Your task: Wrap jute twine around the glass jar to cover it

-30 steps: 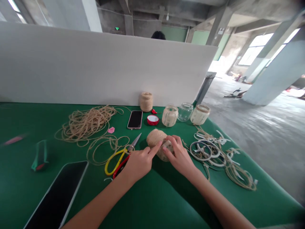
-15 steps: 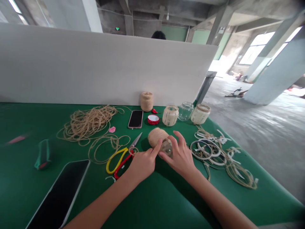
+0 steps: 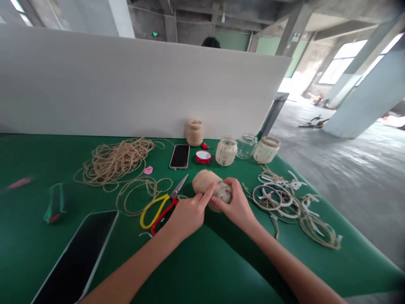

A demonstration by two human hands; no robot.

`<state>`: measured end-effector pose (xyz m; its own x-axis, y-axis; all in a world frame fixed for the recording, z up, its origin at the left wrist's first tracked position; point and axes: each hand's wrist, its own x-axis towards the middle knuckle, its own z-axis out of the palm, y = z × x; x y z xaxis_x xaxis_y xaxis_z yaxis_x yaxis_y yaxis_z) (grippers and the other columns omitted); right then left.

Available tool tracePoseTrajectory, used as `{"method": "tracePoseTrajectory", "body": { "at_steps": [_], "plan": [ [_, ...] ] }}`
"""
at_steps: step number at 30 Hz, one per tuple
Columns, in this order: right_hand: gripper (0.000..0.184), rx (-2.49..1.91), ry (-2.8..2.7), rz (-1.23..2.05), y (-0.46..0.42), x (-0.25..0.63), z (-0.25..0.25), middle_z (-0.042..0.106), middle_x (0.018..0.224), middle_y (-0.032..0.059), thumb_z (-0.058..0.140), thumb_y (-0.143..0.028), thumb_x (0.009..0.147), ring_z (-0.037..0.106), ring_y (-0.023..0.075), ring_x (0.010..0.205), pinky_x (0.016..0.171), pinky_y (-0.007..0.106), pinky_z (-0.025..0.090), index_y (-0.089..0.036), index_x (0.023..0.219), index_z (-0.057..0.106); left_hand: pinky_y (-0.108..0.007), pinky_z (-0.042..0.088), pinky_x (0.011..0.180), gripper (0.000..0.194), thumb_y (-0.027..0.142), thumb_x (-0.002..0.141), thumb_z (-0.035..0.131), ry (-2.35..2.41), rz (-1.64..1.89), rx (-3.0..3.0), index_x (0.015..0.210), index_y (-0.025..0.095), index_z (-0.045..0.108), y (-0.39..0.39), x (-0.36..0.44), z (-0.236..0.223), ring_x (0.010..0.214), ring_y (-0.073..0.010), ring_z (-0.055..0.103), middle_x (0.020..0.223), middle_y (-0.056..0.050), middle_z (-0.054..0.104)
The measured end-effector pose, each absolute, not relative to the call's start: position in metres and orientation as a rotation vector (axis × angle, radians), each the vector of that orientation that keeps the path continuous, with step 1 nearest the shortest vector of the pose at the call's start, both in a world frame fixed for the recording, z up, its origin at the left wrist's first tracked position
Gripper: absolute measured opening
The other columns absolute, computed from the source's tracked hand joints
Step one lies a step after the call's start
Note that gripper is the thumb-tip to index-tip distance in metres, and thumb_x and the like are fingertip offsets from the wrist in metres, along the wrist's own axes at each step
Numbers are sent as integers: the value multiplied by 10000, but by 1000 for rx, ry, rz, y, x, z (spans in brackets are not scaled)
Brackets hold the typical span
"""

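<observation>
A glass jar [image 3: 224, 192] lies tilted on its side between my hands. Beige jute twine [image 3: 204, 180] is wrapped round its far-left part, and bare clear glass shows toward my right hand. My left hand [image 3: 191, 213] presses its index finger on the jar where twine meets glass, the other fingers curled under. A strand of twine runs from near the scissors [image 3: 172, 196] to this hand; its end is hidden. My right hand [image 3: 237, 207] grips the bare end with thumb and fingers. The scissors, with one yellow and one red handle, lie left of my left hand.
Behind stand a twine-covered jar [image 3: 194, 133], a red tape roll [image 3: 203, 157], a phone [image 3: 179, 156] and several glass jars [image 3: 226, 152]. Loose twine [image 3: 122, 162] heaps at left, rings and cords [image 3: 278, 198] at right. A large dark tablet [image 3: 77, 255] lies front left, before a white partition [image 3: 142, 88].
The wrapped jar has turned and shifted slightly left. My right hand's fingers, raised and spread before, have closed round the glass end. My left index finger stays on the jar.
</observation>
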<state>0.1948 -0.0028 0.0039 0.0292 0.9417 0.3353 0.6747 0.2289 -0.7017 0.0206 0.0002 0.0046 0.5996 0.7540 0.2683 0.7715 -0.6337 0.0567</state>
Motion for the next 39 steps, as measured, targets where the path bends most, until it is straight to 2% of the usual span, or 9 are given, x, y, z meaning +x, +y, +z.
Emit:
{"method": "tracePoseTrajectory", "body": {
  "at_steps": [3, 6, 10, 13, 17, 28, 33, 36, 39],
  "plan": [
    [373, -1513, -1687, 488, 0, 199, 1, 531, 981, 46, 511, -464, 772, 553, 194, 871, 745, 345, 465, -220, 1030, 398, -216, 418, 482, 666, 64, 811, 290, -1311, -380, -2739, 1408, 192, 26, -1, 20, 5, 551, -123, 548, 810, -18, 599],
    [394, -1594, -1768, 365, -1, 200, 3, 529, 1040, 67, 467, -490, 793, 554, 229, 909, 754, 385, 459, -224, 1074, 395, -211, 390, 442, 662, 67, 813, 291, -1303, -356, -2729, 1408, 174, 21, -2, 20, 4, 506, -119, 521, 784, -14, 596],
    [655, -1535, -1900, 63, -7, 197, 7, 448, 1168, 126, 599, -537, 658, 471, 300, 1070, 853, 462, 422, -204, 1168, 360, -208, 398, 456, 676, 78, 804, 311, -1319, -353, -2722, 1409, 169, 23, -2, 22, 3, 529, -125, 536, 780, -21, 598],
    [652, -1529, -2002, 5, -10, 193, 8, 418, 1184, 117, 642, -458, 617, 459, 300, 1075, 821, 455, 454, -219, 1163, 378, -212, 411, 470, 693, 76, 794, 316, -1323, -346, -2724, 1410, 171, 13, -2, 23, 3, 534, -128, 543, 771, -19, 597],
    [587, -1576, -2019, 87, -11, 191, 9, 410, 1176, 99, 602, -367, 642, 466, 289, 1060, 647, 382, 511, -261, 1173, 374, -208, 405, 460, 661, 80, 810, 300, -1309, -340, -2702, 1410, 168, 36, -2, 23, 3, 516, -120, 534, 763, -20, 591],
    [507, -1512, -1678, 419, 5, 204, 4, 505, 1038, 53, 633, -446, 657, 523, 213, 944, 803, 376, 455, -228, 1062, 421, -204, 378, 433, 681, 56, 793, 294, -1259, -228, -2645, 1411, 178, 34, -1, 21, 5, 477, -112, 480, 718, -2, 537],
    [423, -1468, -1630, 589, 8, 204, -2, 542, 986, 52, 544, -452, 748, 553, 189, 873, 757, 340, 468, -209, 1067, 408, -187, 397, 461, 678, 54, 787, 295, -1256, -246, -2651, 1410, 178, 57, -1, 21, 8, 517, -107, 514, 720, -7, 544],
    [419, -1532, -1731, 462, 3, 202, 2, 535, 1058, 72, 482, -474, 787, 550, 221, 931, 811, 399, 444, -224, 1111, 390, -184, 395, 451, 663, 65, 798, 294, -1255, -249, -2645, 1410, 176, 66, -1, 20, 7, 511, -108, 517, 718, -11, 549],
    [649, -1559, -1879, 129, -3, 200, 8, 478, 1165, 113, 584, -551, 669, 469, 311, 1084, 919, 516, 345, -225, 1186, 366, -188, 397, 448, 638, 88, 818, 299, -1289, -253, -2634, 1408, 177, 75, -1, 20, 4, 504, -109, 520, 722, -13, 557]
  ]
}}
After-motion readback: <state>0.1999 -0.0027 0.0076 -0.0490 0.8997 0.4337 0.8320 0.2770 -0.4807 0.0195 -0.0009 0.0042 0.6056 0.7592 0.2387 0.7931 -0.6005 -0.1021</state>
